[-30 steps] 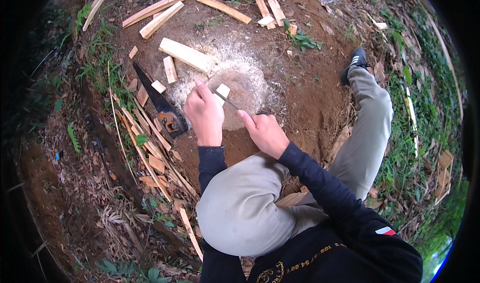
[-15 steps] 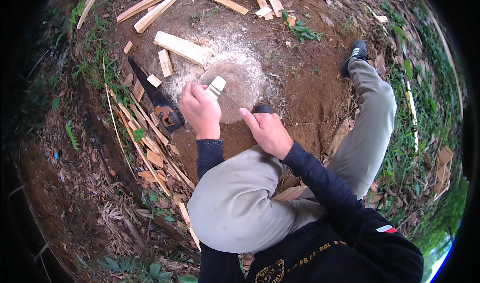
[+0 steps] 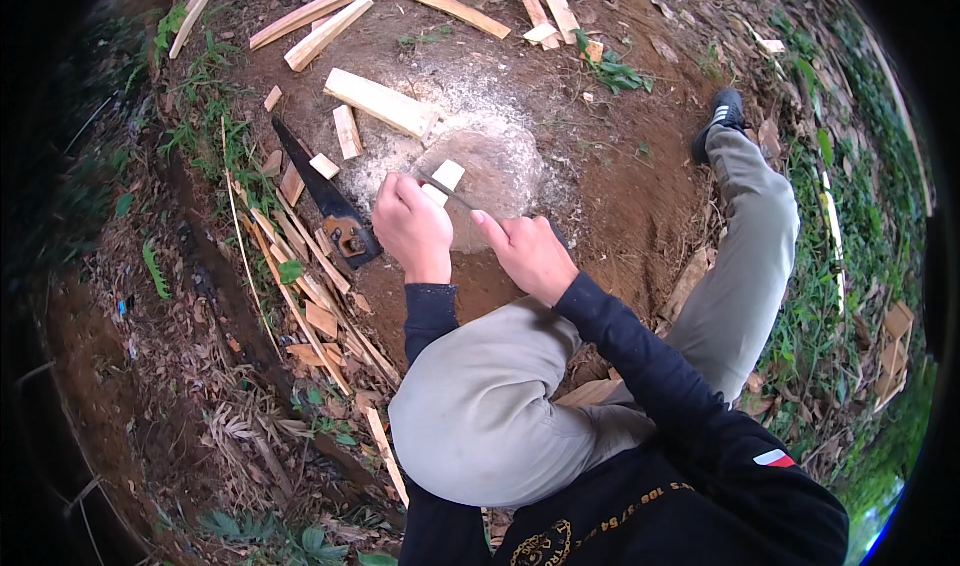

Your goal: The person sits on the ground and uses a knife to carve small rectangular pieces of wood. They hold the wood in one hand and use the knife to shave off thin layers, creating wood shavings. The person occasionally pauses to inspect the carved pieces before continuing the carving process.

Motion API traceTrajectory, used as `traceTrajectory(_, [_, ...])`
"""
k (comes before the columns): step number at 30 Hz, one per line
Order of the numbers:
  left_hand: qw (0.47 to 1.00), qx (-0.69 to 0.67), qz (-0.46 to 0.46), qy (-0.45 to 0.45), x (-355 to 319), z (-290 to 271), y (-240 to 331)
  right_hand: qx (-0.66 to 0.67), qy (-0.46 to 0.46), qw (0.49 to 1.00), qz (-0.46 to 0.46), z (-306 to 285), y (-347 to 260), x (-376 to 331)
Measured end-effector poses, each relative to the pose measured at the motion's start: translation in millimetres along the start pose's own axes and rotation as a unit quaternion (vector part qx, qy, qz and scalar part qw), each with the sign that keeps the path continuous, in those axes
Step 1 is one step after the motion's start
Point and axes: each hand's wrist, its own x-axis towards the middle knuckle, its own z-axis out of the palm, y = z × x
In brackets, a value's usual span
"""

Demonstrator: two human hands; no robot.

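I see my left hand (image 3: 412, 226) gripping a wood block (image 3: 449, 174); my right hand (image 3: 530, 253) holds a thin tool (image 3: 454, 197) across it; shaping seems unfinished.

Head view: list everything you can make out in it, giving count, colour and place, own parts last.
Wood block: one, pale, centre
Thin tool: one, dark, across the wood block
Handsaw: one, dark blade and brown handle, ground left of centre
Small wood pieces: several, pale, around the handsaw
Thick plank: one, pale, above centre
Sawdust: scattered, whitish, around the thick plank
Wood strips: many, tan, top and left
Plants: many, green, mostly both sides
Shoe: one, dark with white stripes, upper right
Trousers: one pair, grey, lower centre to right
Left hand: one, bare, holding the wood block
Right hand: one, bare, holding the thin tool
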Motion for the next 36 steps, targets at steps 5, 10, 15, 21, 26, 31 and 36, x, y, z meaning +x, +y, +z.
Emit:
traceTrajectory(5, [0.998, -0.059, -0.006, 0.003, 2, 3, -16, -0.032, 0.037, 0.997, -0.057, 12, 10, -5])
traceTrajectory(10, [0.995, -0.096, -0.035, -0.004, -1, 0, -7, -0.031, 0.008, 0.999, 0.001, 7, 6, -5])
traceTrajectory(15, [0.997, -0.077, 0.0, 0.0, 2, -2, 6, -0.033, -0.008, 0.999, 0.033, 0, -6, 7])
traceTrajectory(21, [0.997, -0.077, 0.026, 0.007, 7, -3, -1, -0.055, -0.007, 0.998, 0.016, -6, -12, -8])
traceTrajectory(26, [0.997, -0.069, 0.031, 0.008, 4, 0, 2, -0.041, 0.005, 0.999, 0.008, -3, -4, -1])
traceTrajectory(31, [0.997, -0.056, 0.053, 0.019, 2, 5, 8, -0.082, 0.021, 0.996, -0.039, 1, 8, 2])
traceTrajectory(36, [0.996, -0.087, 0.003, 0.015, 3, -2, 3, -0.082, 0.003, 0.996, -0.028, -1, -3, -5])
